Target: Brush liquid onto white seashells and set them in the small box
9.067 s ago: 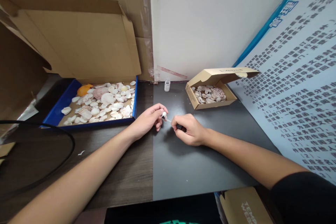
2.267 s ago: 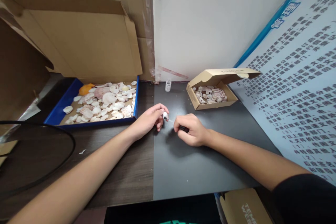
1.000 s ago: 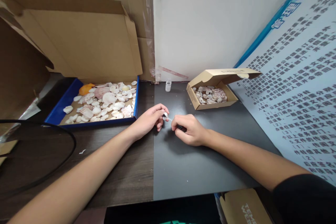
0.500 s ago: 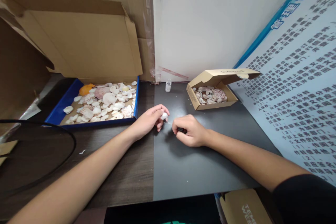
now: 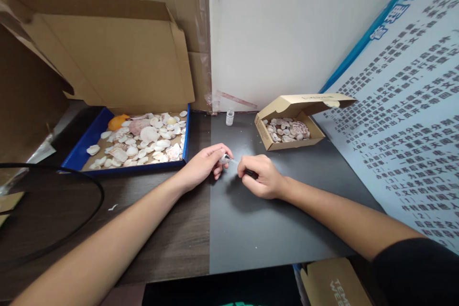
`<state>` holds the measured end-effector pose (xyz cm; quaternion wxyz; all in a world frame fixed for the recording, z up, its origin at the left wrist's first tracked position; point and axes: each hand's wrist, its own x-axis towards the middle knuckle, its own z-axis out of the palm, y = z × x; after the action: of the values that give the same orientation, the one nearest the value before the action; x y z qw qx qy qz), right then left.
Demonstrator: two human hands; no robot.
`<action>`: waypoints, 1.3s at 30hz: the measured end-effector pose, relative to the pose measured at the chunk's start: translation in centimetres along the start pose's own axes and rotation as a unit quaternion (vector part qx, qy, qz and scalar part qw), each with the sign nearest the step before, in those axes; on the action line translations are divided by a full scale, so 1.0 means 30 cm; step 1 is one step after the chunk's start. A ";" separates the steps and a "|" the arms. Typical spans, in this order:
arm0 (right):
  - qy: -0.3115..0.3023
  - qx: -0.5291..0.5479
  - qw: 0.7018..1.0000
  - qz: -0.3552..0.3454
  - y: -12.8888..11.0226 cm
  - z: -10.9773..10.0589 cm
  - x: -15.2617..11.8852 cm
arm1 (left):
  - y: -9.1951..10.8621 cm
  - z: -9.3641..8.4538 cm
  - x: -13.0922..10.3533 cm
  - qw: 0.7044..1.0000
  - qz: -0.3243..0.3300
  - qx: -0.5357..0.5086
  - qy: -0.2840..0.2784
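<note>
Between the thumb and fingers of my left hand (image 5: 205, 165) is a small white seashell (image 5: 224, 158), partly covered by the fingertips. My right hand (image 5: 263, 177) is closed around the black handle (image 5: 252, 173) of a small applicator brush. Its thin pale stem (image 5: 234, 161) points left and its dark tip meets the shell, as far as I can make out. Behind the hands stands a small clear glass bottle (image 5: 230, 117) with a white label, upright and with no cap on it.
To the left, an open blue-edged cardboard box (image 5: 66, 162) holds many shells, its lid raised. A smaller cardboard box (image 5: 297, 144) with shells stands at the back right, lid tilted up. A black cable (image 5: 102, 196) loops at the left. A white wall and a printed board (image 5: 405, 105) bound the table.
My right hand has turned and shifted slightly up and right. The brush now slants across the shell, its dark tip at the shell's face. My left hand stays in place, the shell slightly tilted.
</note>
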<state>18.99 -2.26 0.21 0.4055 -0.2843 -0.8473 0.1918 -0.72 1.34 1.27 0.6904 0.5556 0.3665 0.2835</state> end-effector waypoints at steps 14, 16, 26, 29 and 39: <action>-0.019 -0.015 0.999 0.028 0.001 -0.003 0.000 | 0.006 0.009 0.001 0.999 -0.020 -0.031 0.015; -0.017 -0.012 1.000 0.021 0.003 -0.004 -0.002 | 0.006 0.009 0.001 0.999 -0.019 -0.027 0.016; -0.012 -0.009 1.000 0.011 0.003 -0.002 0.000 | 0.006 0.007 0.000 0.999 -0.021 -0.023 0.014; 0.012 -0.008 1.000 0.004 0.004 -0.001 -0.001 | 0.004 0.007 -0.001 1.000 -0.017 -0.023 0.014; 0.018 -0.003 1.000 -0.011 0.004 -0.010 0.002 | 0.004 0.006 0.001 1.000 -0.013 -0.021 0.012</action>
<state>19.24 -2.11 0.36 0.4221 -0.2795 -0.8436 0.1789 -0.53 1.30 1.40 0.7011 0.5328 0.3757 0.2889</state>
